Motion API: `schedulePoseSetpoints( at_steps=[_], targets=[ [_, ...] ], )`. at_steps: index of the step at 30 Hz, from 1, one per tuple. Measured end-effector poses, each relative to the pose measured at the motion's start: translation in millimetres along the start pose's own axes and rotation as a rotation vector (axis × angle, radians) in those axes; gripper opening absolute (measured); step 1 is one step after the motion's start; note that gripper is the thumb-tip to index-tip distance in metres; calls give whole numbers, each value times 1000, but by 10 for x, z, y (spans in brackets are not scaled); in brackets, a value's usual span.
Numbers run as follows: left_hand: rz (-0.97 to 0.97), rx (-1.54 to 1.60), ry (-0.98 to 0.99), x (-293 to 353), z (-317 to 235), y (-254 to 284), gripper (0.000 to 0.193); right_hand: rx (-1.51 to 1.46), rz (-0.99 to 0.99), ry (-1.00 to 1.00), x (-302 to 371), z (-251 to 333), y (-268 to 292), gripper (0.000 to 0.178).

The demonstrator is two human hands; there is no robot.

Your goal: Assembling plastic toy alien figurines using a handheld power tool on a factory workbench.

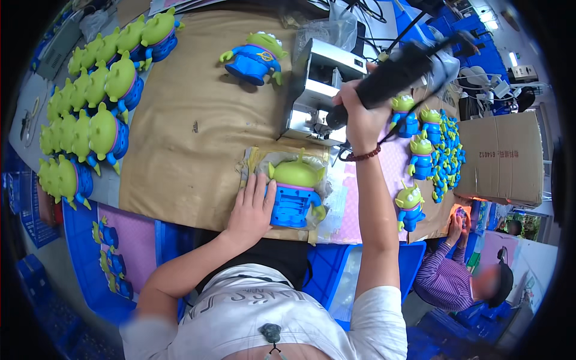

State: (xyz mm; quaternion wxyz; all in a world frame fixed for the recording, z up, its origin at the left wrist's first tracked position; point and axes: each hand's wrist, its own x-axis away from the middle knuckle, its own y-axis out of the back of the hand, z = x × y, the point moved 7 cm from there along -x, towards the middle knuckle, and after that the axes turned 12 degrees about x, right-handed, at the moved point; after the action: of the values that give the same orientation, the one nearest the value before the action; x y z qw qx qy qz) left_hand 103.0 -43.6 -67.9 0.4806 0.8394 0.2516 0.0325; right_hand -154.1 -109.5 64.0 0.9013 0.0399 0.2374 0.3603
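At the near edge of the counter (180, 150), on a padded mat, a toy (295, 191) is lying on its back side up, green head pointing away from the person, blue body toward them. The left hand (251, 210) is resting flat against the toy's left flank, fingers (259, 187) spread and extended, pressing rather than gripping; nothing is being enclosed. The right hand (359, 114) is raised above and behind the toy, fingers wrapped fully around a black power tool (399, 75) with a trailing cord. A metal fixture (318, 90) is standing just beyond the toy.

Judgement: the toy is looking like hollow moulded plastic, light, stiff and smooth, so it is likely sliding easily unless pinned. The broad blue torso is offering the soundest hold; the thin antenna, ears and small arms are appearing fragile and unfit for grasping.

Rows of finished toys (90, 114) are lying well apart at the left; smaller ones (435, 144) are crowding the right side. Another person (450, 276) is sitting nearby.
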Motion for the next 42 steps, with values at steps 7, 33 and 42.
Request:
schedulePoseSetpoints(
  at_steps=[7, 33, 42],
  targets=[
    [8, 12, 4, -1, 21, 4, 108, -166, 37, -148, 200, 185, 28, 53],
    [-214, 475, -34, 33, -183, 416, 15, -339, 319, 130, 1697, 1164, 181, 79],
    [-329, 759, 104, 130, 192, 514, 11, -241, -69, 213, 592, 537, 196, 57]
  ],
)
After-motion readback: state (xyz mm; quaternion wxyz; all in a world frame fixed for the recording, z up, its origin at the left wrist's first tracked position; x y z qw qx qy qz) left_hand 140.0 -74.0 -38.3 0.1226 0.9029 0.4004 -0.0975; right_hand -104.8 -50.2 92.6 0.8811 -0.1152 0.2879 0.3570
